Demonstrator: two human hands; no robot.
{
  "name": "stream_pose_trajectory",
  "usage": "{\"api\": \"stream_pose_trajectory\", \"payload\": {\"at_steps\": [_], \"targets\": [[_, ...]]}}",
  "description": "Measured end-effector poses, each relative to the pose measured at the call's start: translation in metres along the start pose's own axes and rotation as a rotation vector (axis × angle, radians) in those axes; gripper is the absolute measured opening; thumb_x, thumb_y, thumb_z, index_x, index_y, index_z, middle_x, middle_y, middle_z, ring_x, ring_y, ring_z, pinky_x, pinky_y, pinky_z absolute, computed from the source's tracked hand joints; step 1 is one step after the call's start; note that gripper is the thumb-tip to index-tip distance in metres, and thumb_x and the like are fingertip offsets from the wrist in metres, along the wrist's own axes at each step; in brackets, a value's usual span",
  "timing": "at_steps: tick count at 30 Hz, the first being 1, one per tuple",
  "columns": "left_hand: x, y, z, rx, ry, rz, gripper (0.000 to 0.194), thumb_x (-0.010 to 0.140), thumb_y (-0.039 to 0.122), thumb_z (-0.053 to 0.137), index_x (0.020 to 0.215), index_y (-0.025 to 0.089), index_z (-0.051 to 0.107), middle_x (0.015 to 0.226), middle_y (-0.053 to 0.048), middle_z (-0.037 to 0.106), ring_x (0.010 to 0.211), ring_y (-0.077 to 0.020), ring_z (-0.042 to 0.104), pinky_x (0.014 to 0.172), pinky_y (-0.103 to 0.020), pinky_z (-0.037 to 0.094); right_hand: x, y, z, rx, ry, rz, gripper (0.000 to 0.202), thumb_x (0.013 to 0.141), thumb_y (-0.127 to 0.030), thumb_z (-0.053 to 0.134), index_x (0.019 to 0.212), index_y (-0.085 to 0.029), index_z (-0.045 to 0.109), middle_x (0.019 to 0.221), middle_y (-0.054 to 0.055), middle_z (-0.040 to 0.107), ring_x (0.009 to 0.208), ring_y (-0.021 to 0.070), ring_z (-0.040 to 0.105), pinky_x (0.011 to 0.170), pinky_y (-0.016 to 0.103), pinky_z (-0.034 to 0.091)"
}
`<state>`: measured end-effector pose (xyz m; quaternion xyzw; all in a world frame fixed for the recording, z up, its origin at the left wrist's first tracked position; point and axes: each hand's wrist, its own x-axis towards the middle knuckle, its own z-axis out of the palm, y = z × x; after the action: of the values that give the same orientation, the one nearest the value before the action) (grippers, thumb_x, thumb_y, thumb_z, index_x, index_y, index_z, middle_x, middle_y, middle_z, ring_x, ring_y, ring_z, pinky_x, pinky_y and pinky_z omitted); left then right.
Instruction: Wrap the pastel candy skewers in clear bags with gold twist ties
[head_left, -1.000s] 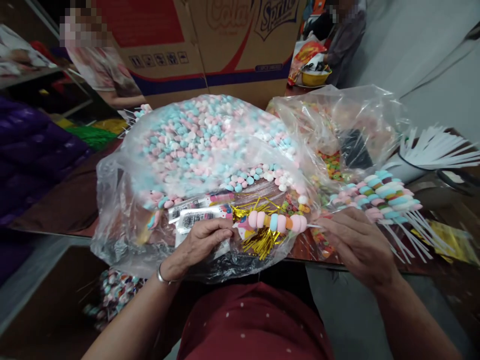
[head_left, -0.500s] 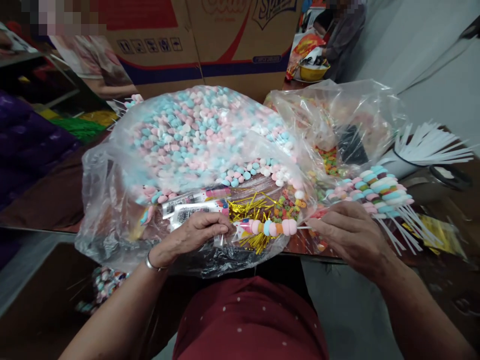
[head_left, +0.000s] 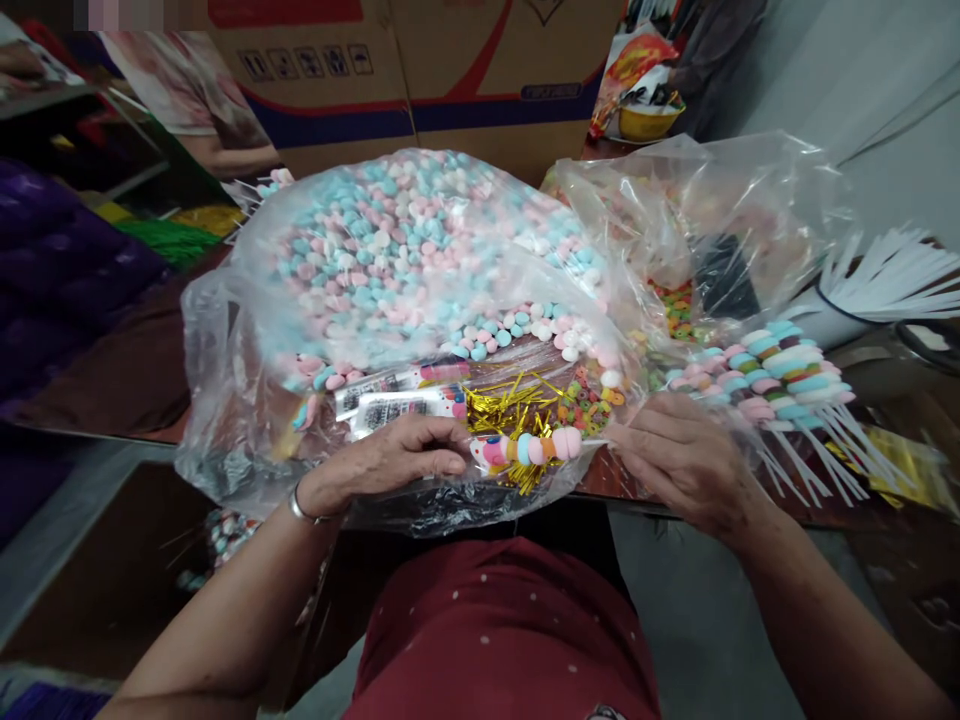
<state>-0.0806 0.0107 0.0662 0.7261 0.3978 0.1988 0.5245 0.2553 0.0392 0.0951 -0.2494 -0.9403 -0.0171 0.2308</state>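
My left hand (head_left: 397,458) pinches the end of a small clear wrapper at the front of the table. Inside that wrapper sits a candy skewer (head_left: 534,447) of pink, blue and orange pieces on a white stick. My right hand (head_left: 679,455) grips the stick's other end and pushes toward the left hand. Both hands rest against a large clear bag (head_left: 405,250) full of pink, blue and white candies. Gold twist ties (head_left: 506,405) and printed wrappers (head_left: 397,405) lie under the plastic just behind the skewer.
A pile of finished candy skewers (head_left: 780,380) lies at the right, beside a bundle of white sticks (head_left: 885,280). A second clear bag (head_left: 697,230) holds small coloured ring candies. A big cardboard box (head_left: 405,70) stands behind. Other people sit at the far left and far right.
The candy skewer has slid left, deeper into the wrapper, and less stick shows by my right hand. My right hand has moved left toward the left hand.
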Motion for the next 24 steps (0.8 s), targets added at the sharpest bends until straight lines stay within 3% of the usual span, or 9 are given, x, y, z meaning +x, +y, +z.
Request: {"api": "stream_pose_trajectory", "payload": {"at_steps": [6, 11, 16, 21, 24], "targets": [[0.001, 0.015, 0.011, 0.069, -0.097, -0.037, 0.023, 0.090, 0.037, 0.057, 0.095, 0.016, 0.066, 0.076, 0.001, 0.061, 0.068, -0.0109, 0.050, 0.061, -0.020, 0.038, 0.008, -0.011, 0.009, 0.096, 0.003, -0.015, 0.020, 0.093, -0.017, 0.047, 0.091, -0.017, 0.067, 0.068, 0.003, 0.059, 0.072, 0.0169, 0.048, 0.067, 0.031, 0.037], [0.000, 0.023, 0.018, 0.109, -0.084, -0.055, 0.028, 0.089, 0.041, 0.057, 0.100, 0.016, 0.066, 0.079, 0.000, 0.061, 0.069, -0.0125, 0.050, 0.060, -0.021, 0.036, 0.017, -0.019, 0.012, 0.159, -0.011, 0.005, 0.022, 0.094, -0.017, 0.045, 0.087, -0.018, 0.066, 0.064, 0.000, 0.053, 0.067, 0.0150, 0.043, 0.065, 0.029, 0.034], [-0.006, 0.020, 0.023, -0.100, -0.126, -0.142, 0.027, 0.087, 0.041, 0.060, 0.095, 0.016, 0.063, 0.074, 0.002, 0.058, 0.065, -0.0108, 0.049, 0.057, -0.019, 0.037, 0.023, -0.010, 0.007, 0.198, -0.044, -0.054, 0.020, 0.094, -0.017, 0.046, 0.086, -0.018, 0.064, 0.064, 0.000, 0.052, 0.067, 0.0149, 0.042, 0.065, 0.029, 0.034], [-0.003, 0.019, 0.040, -0.400, -0.155, -0.272, 0.033, 0.078, 0.044, 0.068, 0.091, 0.015, 0.058, 0.069, 0.003, 0.056, 0.057, -0.0086, 0.048, 0.051, -0.019, 0.037, 0.031, -0.010, 0.007, 0.261, -0.107, -0.109, 0.025, 0.094, -0.018, 0.045, 0.076, -0.018, 0.062, 0.063, 0.000, 0.051, 0.066, 0.0144, 0.039, 0.065, 0.029, 0.030], [0.002, 0.019, 0.048, -0.377, -0.123, -0.250, 0.032, 0.078, 0.043, 0.068, 0.089, 0.015, 0.059, 0.069, 0.003, 0.056, 0.059, -0.0090, 0.047, 0.053, -0.019, 0.036, 0.037, -0.017, 0.013, 0.275, -0.168, -0.120, 0.030, 0.095, -0.018, 0.044, 0.069, -0.018, 0.058, 0.062, -0.001, 0.049, 0.067, 0.0141, 0.038, 0.065, 0.029, 0.029]]}}
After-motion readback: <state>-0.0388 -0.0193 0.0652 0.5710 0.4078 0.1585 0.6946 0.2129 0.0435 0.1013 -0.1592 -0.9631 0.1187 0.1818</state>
